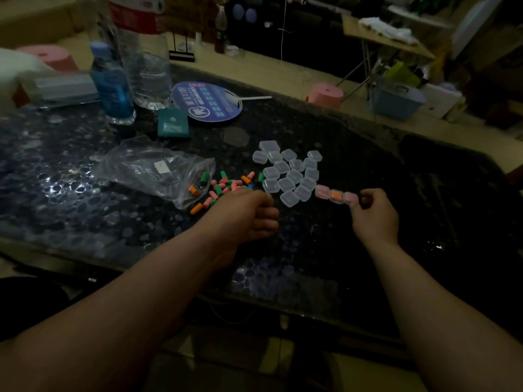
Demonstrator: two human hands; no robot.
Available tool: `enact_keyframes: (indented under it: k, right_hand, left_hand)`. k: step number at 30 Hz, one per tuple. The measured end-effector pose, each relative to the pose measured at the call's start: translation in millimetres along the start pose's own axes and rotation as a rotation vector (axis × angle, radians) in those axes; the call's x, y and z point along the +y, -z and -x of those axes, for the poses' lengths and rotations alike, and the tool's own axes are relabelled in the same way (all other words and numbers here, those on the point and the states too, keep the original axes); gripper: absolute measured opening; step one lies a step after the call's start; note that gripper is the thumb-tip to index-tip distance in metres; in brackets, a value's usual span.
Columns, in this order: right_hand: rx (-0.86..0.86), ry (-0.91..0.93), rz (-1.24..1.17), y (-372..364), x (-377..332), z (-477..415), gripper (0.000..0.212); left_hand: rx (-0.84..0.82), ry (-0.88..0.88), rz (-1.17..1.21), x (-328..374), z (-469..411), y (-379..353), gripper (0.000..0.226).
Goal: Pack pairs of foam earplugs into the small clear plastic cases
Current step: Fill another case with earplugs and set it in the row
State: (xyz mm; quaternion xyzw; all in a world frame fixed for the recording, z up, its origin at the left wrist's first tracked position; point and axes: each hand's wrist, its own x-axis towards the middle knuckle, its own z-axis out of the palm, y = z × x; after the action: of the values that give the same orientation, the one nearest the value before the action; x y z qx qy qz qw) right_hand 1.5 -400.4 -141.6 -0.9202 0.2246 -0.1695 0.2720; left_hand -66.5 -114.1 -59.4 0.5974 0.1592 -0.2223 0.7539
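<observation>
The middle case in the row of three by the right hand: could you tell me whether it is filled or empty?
Filled: orange foam shows through the middle case, unlike the see-through empty cases nearby.

On the tabletop, a bag lies left of centre, loose earplugs at its mouth, a few seemingly inside. Empty cases cluster right of them, and filled cases line up beyond. Bottles, a fan and a packet sit toward the far left corner.
</observation>
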Motion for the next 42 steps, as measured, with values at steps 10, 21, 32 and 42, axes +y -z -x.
enact_keyframes:
  k: [10,21,32,42]
  right_hand:
    - [-0.079,0.424,0.222,-11,-63,42,0.032]
    - [-0.104,0.609,0.386,-22,-95,86,0.014]
    - [-0.512,0.281,0.27,-2,-113,83,0.013]
    - [-0.738,-0.206,-0.753,51,-131,144,0.014]
  left_hand:
    - [0.011,-0.014,0.075,14,11,8,0.011]
    - [0.072,-0.053,0.144,26,22,25,0.021]
    - [0.036,-0.092,0.034,26,31,36,0.024]
    - [-0.185,-0.207,-0.407,8,32,34,0.026]
